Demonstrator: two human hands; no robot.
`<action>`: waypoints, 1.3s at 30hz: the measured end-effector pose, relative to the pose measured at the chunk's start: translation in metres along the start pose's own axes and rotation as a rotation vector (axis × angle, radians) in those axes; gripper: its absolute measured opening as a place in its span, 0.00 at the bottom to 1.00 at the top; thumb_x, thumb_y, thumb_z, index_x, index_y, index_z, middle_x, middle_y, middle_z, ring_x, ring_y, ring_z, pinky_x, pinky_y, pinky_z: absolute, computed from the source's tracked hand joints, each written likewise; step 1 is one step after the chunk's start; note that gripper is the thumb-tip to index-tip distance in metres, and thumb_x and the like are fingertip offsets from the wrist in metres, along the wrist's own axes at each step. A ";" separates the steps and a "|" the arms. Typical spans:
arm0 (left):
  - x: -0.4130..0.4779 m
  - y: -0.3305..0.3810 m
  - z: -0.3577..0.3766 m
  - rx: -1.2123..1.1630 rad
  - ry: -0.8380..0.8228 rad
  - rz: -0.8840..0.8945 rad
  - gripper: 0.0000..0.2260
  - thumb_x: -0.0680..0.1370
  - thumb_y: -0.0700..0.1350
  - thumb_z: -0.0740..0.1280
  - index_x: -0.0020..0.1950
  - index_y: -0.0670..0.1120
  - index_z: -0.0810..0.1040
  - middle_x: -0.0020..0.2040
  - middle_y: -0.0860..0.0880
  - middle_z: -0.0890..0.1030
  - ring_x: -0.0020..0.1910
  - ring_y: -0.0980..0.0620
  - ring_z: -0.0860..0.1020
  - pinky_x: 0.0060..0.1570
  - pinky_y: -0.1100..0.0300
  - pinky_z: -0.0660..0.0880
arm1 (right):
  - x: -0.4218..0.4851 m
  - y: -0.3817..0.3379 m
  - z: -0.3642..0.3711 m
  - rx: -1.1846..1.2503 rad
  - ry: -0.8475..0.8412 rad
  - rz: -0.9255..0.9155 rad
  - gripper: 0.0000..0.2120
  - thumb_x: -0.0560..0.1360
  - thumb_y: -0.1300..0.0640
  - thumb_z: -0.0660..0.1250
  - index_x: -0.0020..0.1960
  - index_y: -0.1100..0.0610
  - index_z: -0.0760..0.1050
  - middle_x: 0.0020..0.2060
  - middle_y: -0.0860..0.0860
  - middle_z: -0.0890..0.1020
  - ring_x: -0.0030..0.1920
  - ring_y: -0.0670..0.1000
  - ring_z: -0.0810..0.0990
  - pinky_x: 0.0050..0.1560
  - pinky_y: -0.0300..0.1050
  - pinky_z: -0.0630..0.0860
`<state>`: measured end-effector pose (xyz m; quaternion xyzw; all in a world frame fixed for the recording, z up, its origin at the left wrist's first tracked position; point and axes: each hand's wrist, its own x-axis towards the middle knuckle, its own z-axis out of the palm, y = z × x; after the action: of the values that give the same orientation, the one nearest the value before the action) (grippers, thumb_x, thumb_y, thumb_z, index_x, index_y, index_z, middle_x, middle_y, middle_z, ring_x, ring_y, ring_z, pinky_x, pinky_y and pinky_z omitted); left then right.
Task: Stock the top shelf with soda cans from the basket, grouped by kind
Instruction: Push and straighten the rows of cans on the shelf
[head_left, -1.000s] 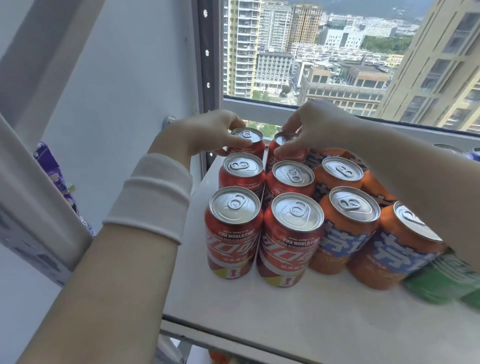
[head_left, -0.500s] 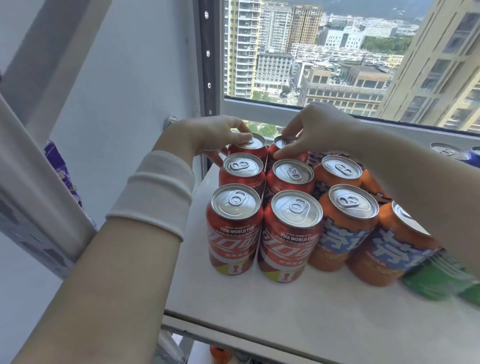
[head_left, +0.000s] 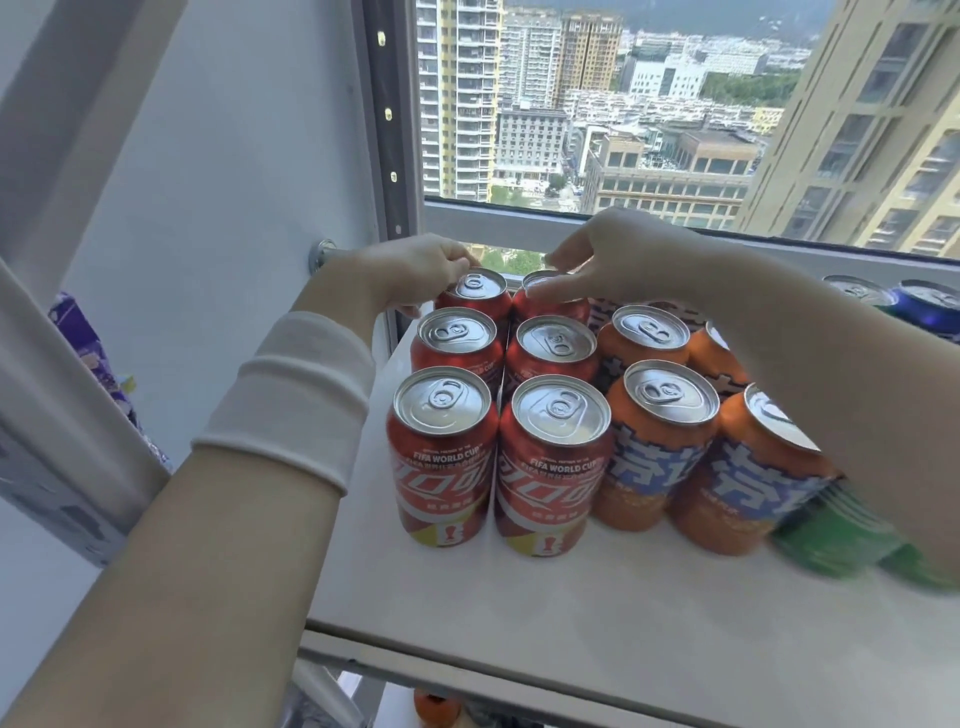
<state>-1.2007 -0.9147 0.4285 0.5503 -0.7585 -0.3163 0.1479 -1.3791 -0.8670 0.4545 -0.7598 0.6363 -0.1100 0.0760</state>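
Nearest, set back from the front edge of the white shelf: two front red cans, upright, side by side and touching. Just right of them, orange cans, upright in matching rows. Further right, blurred green cans, partly hidden behind the right forearm.

Behind the front pair: two middle red cans, upright and close against them.

At the back of the red block, below the window: the back-left red can and the back-right red can, upright and side by side.

Grips the back-left red can with the left hand, fingers curled over the top rim, thumb down the can's left side, a white cuff round the forearm. Pinches the top rim of the back-right red can with the right hand, fingers curled, arm reaching in above the orange cans.

Far right at the back: a blue can.
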 end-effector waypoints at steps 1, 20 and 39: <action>-0.004 0.004 -0.002 0.029 0.033 0.026 0.16 0.82 0.49 0.53 0.67 0.47 0.70 0.56 0.48 0.77 0.51 0.49 0.75 0.47 0.56 0.72 | -0.009 0.003 -0.005 0.022 0.018 -0.002 0.29 0.70 0.42 0.68 0.65 0.59 0.73 0.61 0.52 0.78 0.58 0.51 0.77 0.54 0.38 0.67; -0.099 0.074 0.098 0.485 0.196 0.497 0.30 0.69 0.61 0.69 0.66 0.49 0.71 0.63 0.49 0.74 0.62 0.49 0.72 0.58 0.52 0.71 | -0.159 0.065 0.003 -0.097 0.226 -0.070 0.26 0.66 0.42 0.71 0.61 0.53 0.77 0.57 0.51 0.79 0.52 0.47 0.74 0.51 0.39 0.66; -0.122 0.075 0.100 0.500 0.198 0.516 0.32 0.67 0.64 0.69 0.66 0.48 0.73 0.64 0.49 0.76 0.62 0.50 0.73 0.60 0.50 0.70 | -0.187 0.055 0.004 0.018 0.261 -0.067 0.22 0.66 0.45 0.73 0.56 0.55 0.80 0.55 0.49 0.81 0.49 0.39 0.72 0.53 0.34 0.64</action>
<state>-1.2713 -0.7554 0.4158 0.3880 -0.9081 -0.0187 0.1567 -1.4610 -0.6929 0.4234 -0.7593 0.6138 -0.2161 -0.0044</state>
